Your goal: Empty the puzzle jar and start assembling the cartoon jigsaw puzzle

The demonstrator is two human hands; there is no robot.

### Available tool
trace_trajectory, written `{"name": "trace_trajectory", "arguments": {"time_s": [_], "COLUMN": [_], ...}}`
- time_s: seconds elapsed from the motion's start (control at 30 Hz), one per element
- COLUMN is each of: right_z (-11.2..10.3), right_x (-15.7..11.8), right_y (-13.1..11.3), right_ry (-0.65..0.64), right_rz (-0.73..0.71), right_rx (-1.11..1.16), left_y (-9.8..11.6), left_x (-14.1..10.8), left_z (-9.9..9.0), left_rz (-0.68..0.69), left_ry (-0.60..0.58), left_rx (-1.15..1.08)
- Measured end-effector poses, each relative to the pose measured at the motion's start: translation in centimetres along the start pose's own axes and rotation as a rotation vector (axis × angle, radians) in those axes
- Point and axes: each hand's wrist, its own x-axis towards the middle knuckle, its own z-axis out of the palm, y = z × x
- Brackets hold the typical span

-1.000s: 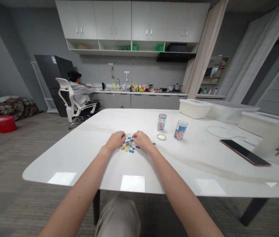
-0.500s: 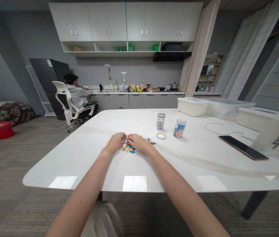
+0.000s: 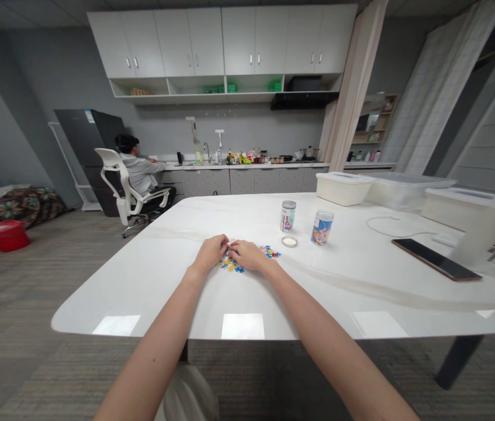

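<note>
A small heap of colourful jigsaw puzzle pieces (image 3: 239, 269) lies on the white table, in blue, yellow and red. Both hands rest over it, so part of the heap is hidden. My left hand (image 3: 212, 252) is at its left side, fingers curled and pinched. From the right, my right hand (image 3: 248, 255) covers the middle, its fingertips bent in close to the left ones. A pale puzzle piece (image 3: 231, 241) seems to sit between the fingertips, though small. More pieces show right of my right hand. Behind them lie a round lid (image 3: 290, 241), a grey-topped can (image 3: 288, 216) and a blue can (image 3: 322, 228).
On the table's right are a phone (image 3: 435, 259), a white cable (image 3: 383, 219), a lidded white box (image 3: 344, 188) and a clear plastic bin (image 3: 405, 190). Beyond the table, a person (image 3: 137, 166) sits in a white office chair (image 3: 116, 181) at the kitchen counter.
The view has shifted slightly, so the table and cans appear a little further right. Both hands stay together over the heap, with small finger movements. The seated person's head has turned further away.
</note>
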Motion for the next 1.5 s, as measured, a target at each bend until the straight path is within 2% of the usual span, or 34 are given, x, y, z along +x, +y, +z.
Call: {"name": "trace_trajectory", "arguments": {"time_s": [0.13,0.27,0.43,0.63,0.9,1.03,1.23,1.5], "right_z": [-0.2,-0.6,-0.9,-1.1,-1.5,-1.6,-1.5,-1.6], "right_x": [-0.1,-0.2,-0.3,-0.4,-0.5,-0.5,-0.5,-0.6], "right_y": [-0.2,0.0,0.4,0.9,1.4,1.4,1.5,2.2], "right_ry": [0.019,0.050,0.159,0.212,0.156,0.172,0.111,0.141], "right_rz": [-0.001,0.007,0.144,0.297,0.361,0.372,0.411,0.536], "right_rx": [-0.025,-0.045,-0.020,-0.017,0.053,0.090,0.176,0.103], "left_y": [-0.1,-0.1,0.1,0.5,0.3,0.2,0.2,0.3], "left_x": [0.1,0.0,-0.1,-0.1,-0.3,-0.2,-0.1,-0.1], "left_z": [-0.1,-0.4,-0.4,-0.6,-0.9,-0.7,-0.2,0.0], "left_rz": [0.012,-0.071,-0.121,-0.151,-0.222,-0.154,-0.001,0.004], "left_ry": [0.056,0.090,0.054,0.007,0.022,0.023,-0.074,-0.064], "left_rx": [-0.031,-0.082,-0.073,0.060,0.189,0.187,0.170,0.207]}}
